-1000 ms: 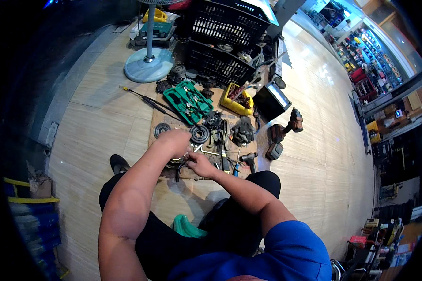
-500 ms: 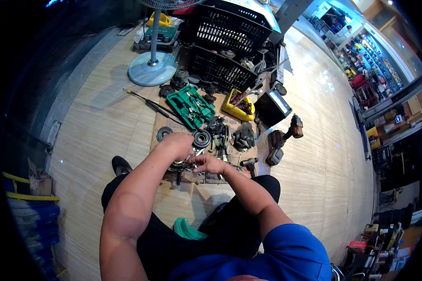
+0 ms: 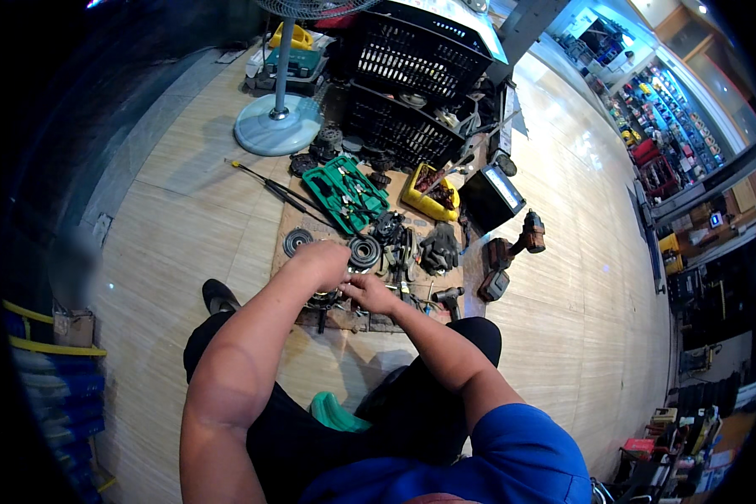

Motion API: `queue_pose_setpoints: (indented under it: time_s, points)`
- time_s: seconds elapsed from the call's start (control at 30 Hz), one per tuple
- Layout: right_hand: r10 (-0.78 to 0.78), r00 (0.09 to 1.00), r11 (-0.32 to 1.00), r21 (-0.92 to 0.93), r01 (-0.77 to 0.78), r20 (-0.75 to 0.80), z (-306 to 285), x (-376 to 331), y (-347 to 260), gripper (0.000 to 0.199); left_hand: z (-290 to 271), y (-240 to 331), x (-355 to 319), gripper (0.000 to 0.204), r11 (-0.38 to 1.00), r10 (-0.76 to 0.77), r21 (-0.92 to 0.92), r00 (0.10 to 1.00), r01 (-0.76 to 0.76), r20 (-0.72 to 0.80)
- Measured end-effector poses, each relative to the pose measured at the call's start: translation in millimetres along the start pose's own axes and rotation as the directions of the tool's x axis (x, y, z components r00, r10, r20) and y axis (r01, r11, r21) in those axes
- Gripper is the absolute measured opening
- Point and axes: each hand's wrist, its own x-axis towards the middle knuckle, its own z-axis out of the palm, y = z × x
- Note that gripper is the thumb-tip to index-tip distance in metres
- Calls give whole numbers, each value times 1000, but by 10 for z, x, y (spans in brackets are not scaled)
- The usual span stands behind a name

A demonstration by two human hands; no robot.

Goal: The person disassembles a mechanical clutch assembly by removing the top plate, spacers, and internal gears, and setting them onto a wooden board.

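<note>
My left hand (image 3: pixel 323 264) is closed, its back turned up, above a metal part (image 3: pixel 323 301) near the front edge of a cardboard sheet (image 3: pixel 287 267). What its fingers grip is hidden beneath it. Just to the right, my right hand (image 3: pixel 370 294) has its fingertips pinched together against the same spot; anything between them is too small to name. A dark rod-like piece (image 3: pixel 322 321) sticks out toward me below the part. Beyond the left hand lie two round black bearing-like rings, one on the left (image 3: pixel 296 242) and a larger one (image 3: pixel 364 251) on the right.
Farther out are an open green tool case (image 3: pixel 344 193), a yellow bin (image 3: pixel 429 193) and black work gloves (image 3: pixel 439 248). A cordless drill (image 3: pixel 529 233) stands at the right. Behind are stacked black crates (image 3: pixel 420 63) and a fan base (image 3: pixel 277 126). A green stool (image 3: pixel 336 412) shows beneath me.
My right hand has moved slightly left and up to my left hand, its fingers going from spread to pinched. The left hand stays closed in nearly the same place.
</note>
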Motion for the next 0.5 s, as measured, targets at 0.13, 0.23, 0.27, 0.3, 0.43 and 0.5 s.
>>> queue_pose_setpoints:
  time_s: [0.13,0.23,0.27,0.3,0.43,0.5]
  points:
    - [187,982,963,197,-184,6,-10,-10,-91,24,-20,42,-23,37,999,-38,-9,999,38,-3]
    - [263,962,895,355,-271,70,-49,-21,-172,19,-35,31,-40,37,999,-40,-19,999,40,3]
    - [267,959,865,415,-283,98,-65,-24,-159,18,-34,32,-40,37,999,-39,-18,999,39,-2]
    - [269,955,831,472,-296,125,-72,-22,-143,18,-32,32,-41,36,999,-39,-17,999,38,-6]
    - [163,970,827,512,-234,180,-83,-4,-2,23,-13,19,-9,36,999,-31,-7,999,31,-8]
    - [72,977,845,509,-166,200,-88,8,54,27,-27,15,-20,38,1000,-11,-4,1000,10,-8]
